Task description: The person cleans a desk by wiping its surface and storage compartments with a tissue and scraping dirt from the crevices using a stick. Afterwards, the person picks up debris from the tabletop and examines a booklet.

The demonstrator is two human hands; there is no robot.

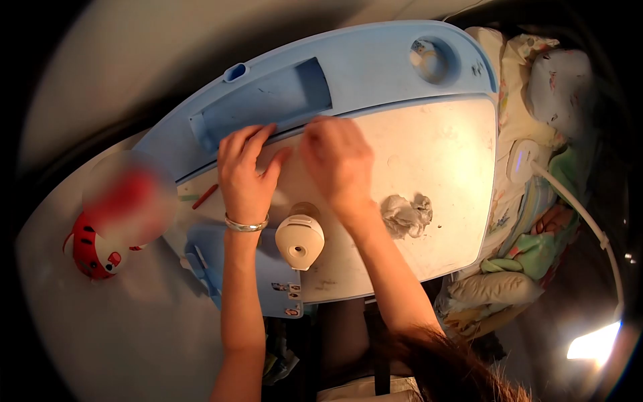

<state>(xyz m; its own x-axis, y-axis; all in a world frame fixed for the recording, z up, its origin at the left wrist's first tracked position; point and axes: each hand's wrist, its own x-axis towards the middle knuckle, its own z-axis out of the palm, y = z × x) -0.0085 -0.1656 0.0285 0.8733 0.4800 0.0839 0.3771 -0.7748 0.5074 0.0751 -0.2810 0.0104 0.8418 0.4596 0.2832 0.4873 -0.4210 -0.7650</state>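
Note:
My left hand (248, 175), with a silver bangle (246, 226) at its wrist, is over the far-left part of the white tabletop (442, 154). Its thumb stands apart from the fingers, and I see nothing held. My right hand (338, 161) is just to its right, slightly blurred, with the fingers curled in; whatever they may hold is hidden. Between my forearms stands a cream-lidded bottle (300, 244), seen from above. Crumpled tissue (406, 216) lies right of my right wrist. A red crayon-like stick (205, 196) and a green one (188, 197) lie left of my left hand.
A blue tray rim (375, 50) with a long recess (268, 97) and a round cup hole (434, 60) runs along the far side. A blue panel (248, 268) is at the front left. A red-and-white toy (94, 248) sits left; bedding (522, 221) and a lit lamp (595, 342) are right.

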